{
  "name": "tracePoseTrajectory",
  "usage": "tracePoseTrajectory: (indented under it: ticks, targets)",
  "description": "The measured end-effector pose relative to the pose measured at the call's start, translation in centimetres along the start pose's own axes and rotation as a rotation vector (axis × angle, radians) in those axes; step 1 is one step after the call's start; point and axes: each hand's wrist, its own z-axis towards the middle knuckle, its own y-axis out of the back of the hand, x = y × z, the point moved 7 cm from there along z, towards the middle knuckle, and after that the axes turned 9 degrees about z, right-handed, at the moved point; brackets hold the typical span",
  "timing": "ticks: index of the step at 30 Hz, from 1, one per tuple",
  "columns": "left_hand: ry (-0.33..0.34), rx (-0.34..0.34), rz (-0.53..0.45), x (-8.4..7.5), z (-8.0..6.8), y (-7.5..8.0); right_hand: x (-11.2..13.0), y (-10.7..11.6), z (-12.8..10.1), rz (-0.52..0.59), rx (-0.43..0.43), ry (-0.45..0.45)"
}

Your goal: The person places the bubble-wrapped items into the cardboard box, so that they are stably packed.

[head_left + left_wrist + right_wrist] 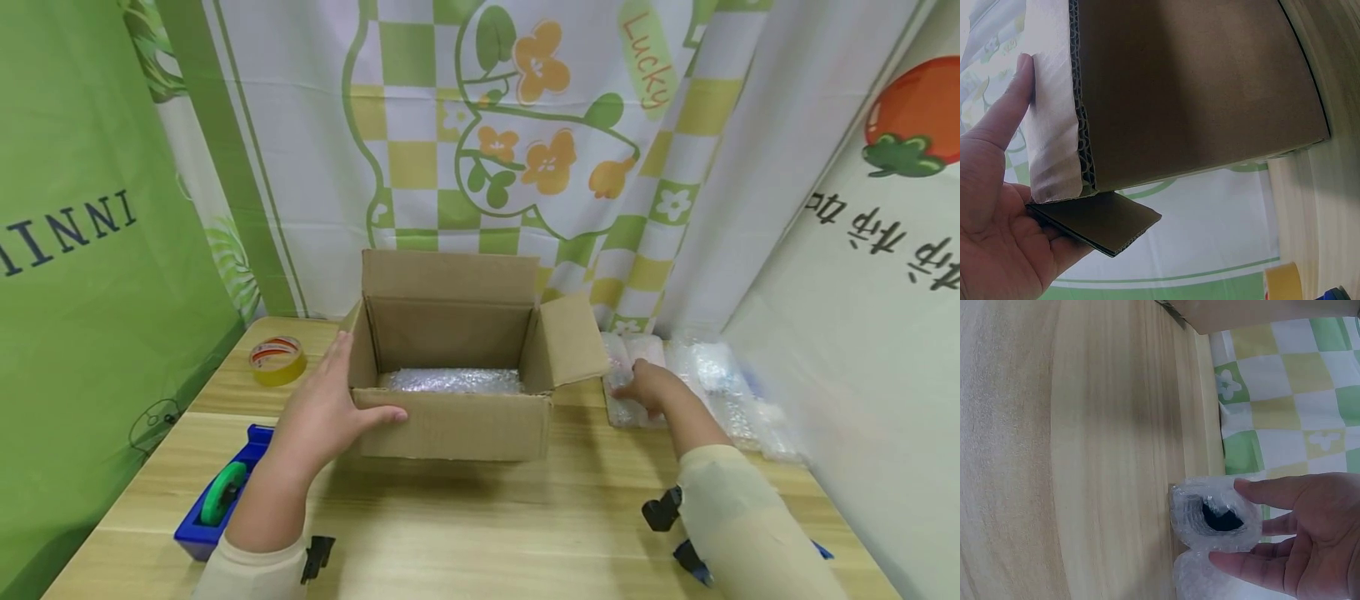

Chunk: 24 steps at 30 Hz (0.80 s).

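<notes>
Cardboard box (450,392): open-topped, flaps up, standing on the wooden table (480,517) near its middle, in front of the checked curtain (525,150); a layer of bubble wrap (450,381) lies on its floor. My left hand (326,408): laid flat against the box's left front corner, fingers straight along the left side wall and its folded flap, thumb stretched across the front panel; the left wrist view shows the palm under the small side flap and the thumb on the taped edge, holding nothing closed in the fist. My right hand (648,385): out to the right of the box, just beyond its right flap, resting on the pile of clear wrapping; in the right wrist view its fingers and thumb curl round a bubble-wrapped bundle (1216,519) with something dark showing at its open end, gripped at the table's far edge by the curtain. Further bubble wrap sheets (720,392): spread along the right side of the table, against the white hanging. Tape roll (277,360), yellowish: flat on the table, left of the box and apart from it. Blue tape dispenser (217,500) with green wheel: at the near left edge, beside my left forearm.
</notes>
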Motion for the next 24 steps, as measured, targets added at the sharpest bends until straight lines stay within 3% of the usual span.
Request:
tracePoseTrajectory:
  ticks: [13,24]
  targets:
    - [0.002,0.003,-0.002,-0.1,0.0,0.1,0.3,2.2,-1.1,0.088,-0.015,0.047]
    - [0.002,0.003,-0.001,-0.1,0.0,0.2,2.9,6.8,-4.2,0.101,-0.057,0.132]
